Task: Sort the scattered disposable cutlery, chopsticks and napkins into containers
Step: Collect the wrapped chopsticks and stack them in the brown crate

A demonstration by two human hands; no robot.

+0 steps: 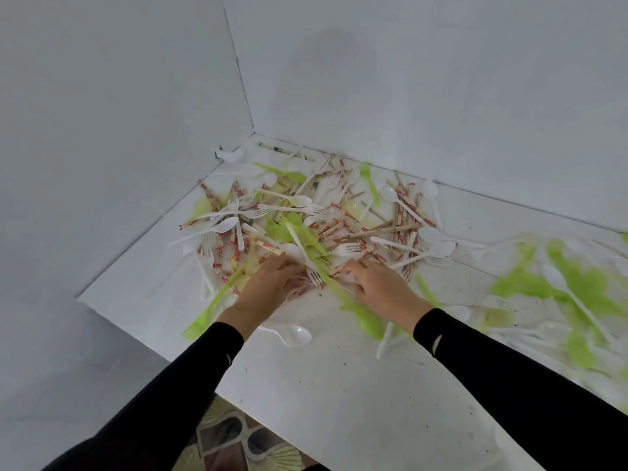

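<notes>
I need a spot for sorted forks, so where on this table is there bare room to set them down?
Bare: the near table between the left sleeve and right sleeve, this side of the white spoon. Crowded: the corner pile of chopsticks and cutlery, and the green cutlery at right.

A white table top (339, 385) sits in a corner made by two plain, pale grey-white walls. The left wall (102, 113) and the back wall (441, 79) meet at a thin dark seam (238, 62) that runs down to the table's far corner. The top is scuffed, with small dark specks. The light is soft and even, and a faint shadow (326, 62) lies on the back wall. Below the near edge shows a floor (217, 436) of cream fan-patterned tiles, and left of the table a plain grey surface (85, 351)
</notes>
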